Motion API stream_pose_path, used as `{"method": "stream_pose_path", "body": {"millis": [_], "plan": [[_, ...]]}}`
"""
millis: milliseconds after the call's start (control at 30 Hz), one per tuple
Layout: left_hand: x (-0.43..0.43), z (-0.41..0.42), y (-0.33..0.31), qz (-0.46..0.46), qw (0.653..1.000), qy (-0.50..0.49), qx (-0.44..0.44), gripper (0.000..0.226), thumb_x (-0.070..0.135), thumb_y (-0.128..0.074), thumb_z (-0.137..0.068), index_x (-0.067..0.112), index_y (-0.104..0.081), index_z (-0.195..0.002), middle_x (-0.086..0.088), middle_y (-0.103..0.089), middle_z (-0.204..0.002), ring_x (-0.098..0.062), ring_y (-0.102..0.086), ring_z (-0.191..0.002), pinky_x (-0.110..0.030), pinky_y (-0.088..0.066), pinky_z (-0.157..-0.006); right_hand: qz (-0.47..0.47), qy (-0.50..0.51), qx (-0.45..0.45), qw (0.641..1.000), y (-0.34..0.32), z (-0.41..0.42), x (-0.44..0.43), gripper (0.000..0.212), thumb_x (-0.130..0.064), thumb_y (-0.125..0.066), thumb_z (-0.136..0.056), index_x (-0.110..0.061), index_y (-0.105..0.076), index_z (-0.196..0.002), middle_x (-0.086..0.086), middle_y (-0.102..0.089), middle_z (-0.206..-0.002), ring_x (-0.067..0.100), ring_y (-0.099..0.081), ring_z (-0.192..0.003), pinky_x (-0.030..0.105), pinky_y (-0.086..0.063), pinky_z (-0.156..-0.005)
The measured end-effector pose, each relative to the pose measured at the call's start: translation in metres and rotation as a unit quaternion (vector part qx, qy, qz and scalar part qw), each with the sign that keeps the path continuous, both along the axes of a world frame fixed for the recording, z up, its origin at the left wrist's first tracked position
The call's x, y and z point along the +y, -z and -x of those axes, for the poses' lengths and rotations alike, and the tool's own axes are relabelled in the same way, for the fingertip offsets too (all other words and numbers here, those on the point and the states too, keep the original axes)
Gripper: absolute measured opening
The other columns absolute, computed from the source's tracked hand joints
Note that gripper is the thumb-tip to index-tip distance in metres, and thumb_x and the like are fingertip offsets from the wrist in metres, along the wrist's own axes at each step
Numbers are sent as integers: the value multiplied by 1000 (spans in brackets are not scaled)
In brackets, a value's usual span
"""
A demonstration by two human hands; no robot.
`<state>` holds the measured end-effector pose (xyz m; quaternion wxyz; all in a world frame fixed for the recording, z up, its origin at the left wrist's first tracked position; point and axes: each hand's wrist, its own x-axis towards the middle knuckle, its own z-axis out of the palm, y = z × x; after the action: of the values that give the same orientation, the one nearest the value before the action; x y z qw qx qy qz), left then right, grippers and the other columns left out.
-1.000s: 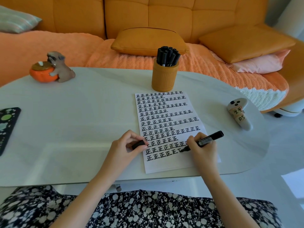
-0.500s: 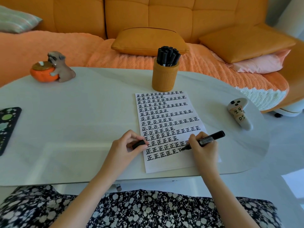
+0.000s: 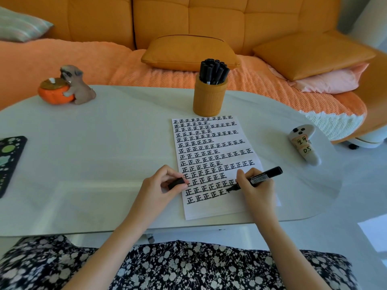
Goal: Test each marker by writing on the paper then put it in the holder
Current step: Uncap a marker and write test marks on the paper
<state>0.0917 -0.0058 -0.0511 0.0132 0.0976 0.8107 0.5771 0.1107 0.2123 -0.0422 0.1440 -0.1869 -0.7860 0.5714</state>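
Head view shows our right hand (image 3: 256,191) pinching a black marker (image 3: 259,178), its tip down on the paper (image 3: 209,210) at the end of the second-last row of characters. At 9 o'clock from the tip, our left hand (image 3: 156,185) pinches the cap (image 3: 176,183) at the paper's left edge. At 12 o'clock from the paper stands the orange holder (image 3: 209,99) with other markers (image 3: 213,72) inside, on the white table (image 3: 104,153).

Left hand (image 3: 159,187) and right hand (image 3: 256,188) forward, fingers (image 3: 169,171) curled, apparently pinching.

Glossy table (image 3: 104,155), matt paper (image 3: 211,210), ribbed holder (image 3: 210,99).
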Motion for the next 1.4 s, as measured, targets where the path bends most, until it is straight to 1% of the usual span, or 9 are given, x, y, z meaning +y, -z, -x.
{"method": "stream_pose_path", "body": {"millis": [100,267,433,567,800,933,1100,1267,1400], "plan": [[0,0,0,2,1000,-1,-1,16,15,-72,-78,16,-59,-87,15,-73,-90,6,-65,-91,-6,-46,-79,2,-1,6,1000,0,0,0,31,-10,-61,-87,8,-50,-66,23,-55,-63,5,-41,-47,11,-31,-43],[0,0,1,4,1000,-3,-3,16,15,-73,-77,16,-59,-87,13,-73,-91,5,-65,-91,-6,-47,-80,7,-1,13,1000,2,2,1,30,-2,-59,-84,-1,-44,-58,-11,-38,-43,2,-35,-41,10,-28,-41],[0,0,0,1,1000,-3,-4,16,14,-72,-78,17,-59,-86,14,-73,-90,7,-64,-90,-4,-45,-78,21,10,24,999,5,2,3,29,-5,-59,-85,6,-45,-62,12,-48,-58,12,-47,-54,14,-34,-46],[1,0,0,6,1000,-3,-5,16,15,-72,-78,17,-59,-87,14,-72,-91,8,-64,-90,-4,-45,-79,18,3,18,1000,3,1,2,29,-4,-59,-85,1,-47,-60,9,-43,-55,1,-40,-43,11,-30,-43],[0,0,-1,5,1000,-1,-3,16,14,-72,-78,17,-59,-86,16,-73,-89,8,-64,-90,-3,-44,-77,9,-7,13,1000,1,1,0,27,-3,-59,-85,6,-49,-62,8,-42,-53,2,-36,-41,10,-28,-41],[1,0,-1,5,1000,2,-1,16,13,-72,-78,18,-59,-85,20,-71,-91,8,-64,-89,-3,-44,-75,5,-9,14,1000,1,0,-1,28,-1,-58,-85,-1,-46,-59,5,-39,-51,2,-34,-40,9,-27,-40],[0,-1,-1,5,1000,1,0,15,13,-72,-78,17,-60,-87,14,-73,-89,6,-65,-89,-4,-46,-76,5,-2,19,1000,6,1,2,28,-2,-57,-84,8,-41,-63,10,-38,-57,13,-38,-54,12,-28,-44],[0,-1,-1,6,1000,4,0,15,14,-72,-79,16,-60,-87,11,-73,-91,6,-65,-90,-5,-46,-77,8,4,38,999,4,0,3,31,-19,-53,-72,6,-37,-62,9,-36,-57,16,-37,-56,17,-28,-45],[1,-1,-1,1,1000,2,-2,15,13,-72,-79,16,-59,-87,11,-73,-90,5,-65,-89,-4,-45,-76,-10,13,43,999,5,0,5,29,-5,-55,-82,5,-37,-61,8,-36,-55,14,-35,-54,15,-27,-43]]}}
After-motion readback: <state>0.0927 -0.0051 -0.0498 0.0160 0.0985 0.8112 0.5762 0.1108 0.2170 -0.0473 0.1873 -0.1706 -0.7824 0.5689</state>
